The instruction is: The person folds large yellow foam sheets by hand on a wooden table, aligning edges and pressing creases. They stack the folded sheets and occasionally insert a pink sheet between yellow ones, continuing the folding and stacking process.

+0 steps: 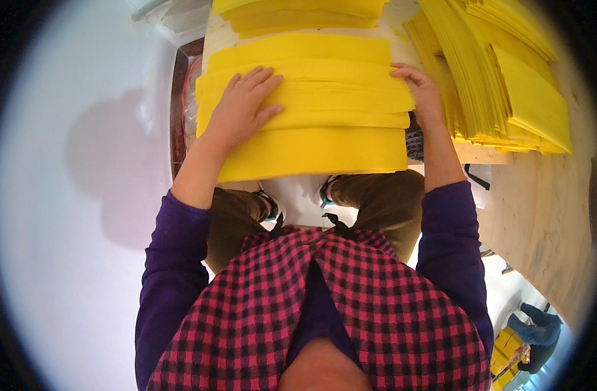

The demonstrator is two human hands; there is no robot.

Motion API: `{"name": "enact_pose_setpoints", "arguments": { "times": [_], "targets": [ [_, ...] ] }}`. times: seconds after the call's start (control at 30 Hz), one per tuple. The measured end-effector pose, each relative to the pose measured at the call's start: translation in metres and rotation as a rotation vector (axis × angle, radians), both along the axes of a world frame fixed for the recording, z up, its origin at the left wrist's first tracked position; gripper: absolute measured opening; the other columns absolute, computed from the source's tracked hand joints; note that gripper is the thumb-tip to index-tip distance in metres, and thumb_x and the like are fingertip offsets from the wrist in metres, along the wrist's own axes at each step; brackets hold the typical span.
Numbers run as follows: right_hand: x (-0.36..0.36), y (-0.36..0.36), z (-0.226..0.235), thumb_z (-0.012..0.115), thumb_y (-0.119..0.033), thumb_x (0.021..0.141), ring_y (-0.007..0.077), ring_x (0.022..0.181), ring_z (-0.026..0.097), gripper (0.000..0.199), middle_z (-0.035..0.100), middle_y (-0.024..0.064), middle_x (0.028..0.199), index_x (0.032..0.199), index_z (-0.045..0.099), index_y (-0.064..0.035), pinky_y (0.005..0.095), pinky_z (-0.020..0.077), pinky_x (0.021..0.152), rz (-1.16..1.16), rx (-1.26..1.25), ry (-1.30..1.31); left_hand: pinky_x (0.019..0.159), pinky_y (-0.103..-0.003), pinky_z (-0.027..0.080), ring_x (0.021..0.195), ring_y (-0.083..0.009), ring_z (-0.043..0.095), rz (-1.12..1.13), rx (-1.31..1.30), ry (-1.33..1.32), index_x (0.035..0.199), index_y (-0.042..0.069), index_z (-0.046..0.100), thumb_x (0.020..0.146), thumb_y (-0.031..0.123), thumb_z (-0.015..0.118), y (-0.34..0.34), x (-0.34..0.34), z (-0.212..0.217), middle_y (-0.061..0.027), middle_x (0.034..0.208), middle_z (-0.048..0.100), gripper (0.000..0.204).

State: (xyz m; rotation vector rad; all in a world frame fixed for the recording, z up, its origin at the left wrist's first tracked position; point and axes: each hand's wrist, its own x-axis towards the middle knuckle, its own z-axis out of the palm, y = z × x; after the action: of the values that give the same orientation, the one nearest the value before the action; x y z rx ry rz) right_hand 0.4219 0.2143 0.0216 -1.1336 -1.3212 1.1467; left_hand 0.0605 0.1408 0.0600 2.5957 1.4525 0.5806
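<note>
Several overlapping yellow fabric sheets (pixel 311 151) lie in front of me, their near edge hanging toward my lap. Across the middle, the top layers (pixel 337 98) are folded into narrow wrinkled strips. My left hand (pixel 241 107) rests palm down on the left part of these layers, fingers stretched out and thumb apart. At the right edge, my right hand (pixel 422 94) has its fingers bent around the border of the fabric; its thumb is mostly hidden.
Another yellow pile (pixel 302 16) lies farther back. At the right, thick stacks of folded yellow fabric (pixel 474 78) lean on a wooden table (pixel 533 208). A white wall (pixel 70 260) stands left. At the lower right, another person (pixel 536 332) is near yellow bundles (pixel 504 352).
</note>
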Motion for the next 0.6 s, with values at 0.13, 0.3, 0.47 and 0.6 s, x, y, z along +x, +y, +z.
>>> {"name": "enact_pose_setpoints", "arguments": {
  "times": [0.13, 0.3, 0.47, 0.6],
  "targets": [
    [0.004, -0.004, 0.009, 0.050, -0.002, 0.090, 0.0141, 0.098, 0.057, 0.020, 0.063, 0.0044, 0.111, 0.096, 0.069, -0.0044, 0.0247, 0.0431, 0.090, -0.109, -0.075, -0.066, 0.107, -0.049, 0.027, 0.129, -0.0319, 0.037, 0.008, -0.020, -0.023, 0.128, 0.008, 0.049, 0.086, 0.029, 0.060, -0.005, 0.002, 0.000, -0.0140, 0.135, 0.045, 0.049],
    [0.001, -0.014, 0.022, 0.039, -0.029, 0.099, 0.0209, 0.123, 0.043, 0.040, 0.048, 0.0101, 0.133, 0.129, 0.049, -0.0049, 0.0312, 0.0314, 0.104, -0.116, -0.086, 0.094, 0.109, -0.049, 0.025, 0.131, -0.0332, 0.035, 0.009, -0.045, -0.002, 0.131, 0.008, 0.047, 0.087, 0.025, 0.059, -0.006, 0.003, 0.002, -0.0149, 0.138, 0.042, 0.049],
    [-0.017, -0.021, 0.025, 0.024, -0.051, 0.098, 0.0244, 0.139, 0.020, 0.067, 0.022, 0.0143, 0.150, 0.144, 0.024, -0.0025, 0.0351, 0.0174, 0.112, -0.040, -0.168, 0.191, 0.108, -0.049, 0.025, 0.130, -0.0335, 0.035, 0.011, -0.037, -0.005, 0.130, 0.008, 0.048, 0.087, 0.027, 0.059, -0.007, 0.004, 0.002, -0.0156, 0.138, 0.042, 0.048],
    [-0.031, -0.029, 0.035, 0.016, -0.050, 0.099, 0.0243, 0.139, 0.019, 0.066, 0.023, 0.0137, 0.150, 0.144, 0.023, -0.0022, 0.0333, 0.0154, 0.113, -0.054, -0.223, 0.204, 0.108, -0.049, 0.025, 0.130, -0.0333, 0.036, 0.012, -0.012, -0.014, 0.129, 0.008, 0.049, 0.087, 0.030, 0.058, -0.006, 0.004, 0.002, -0.0157, 0.137, 0.043, 0.048]
  ]
}}
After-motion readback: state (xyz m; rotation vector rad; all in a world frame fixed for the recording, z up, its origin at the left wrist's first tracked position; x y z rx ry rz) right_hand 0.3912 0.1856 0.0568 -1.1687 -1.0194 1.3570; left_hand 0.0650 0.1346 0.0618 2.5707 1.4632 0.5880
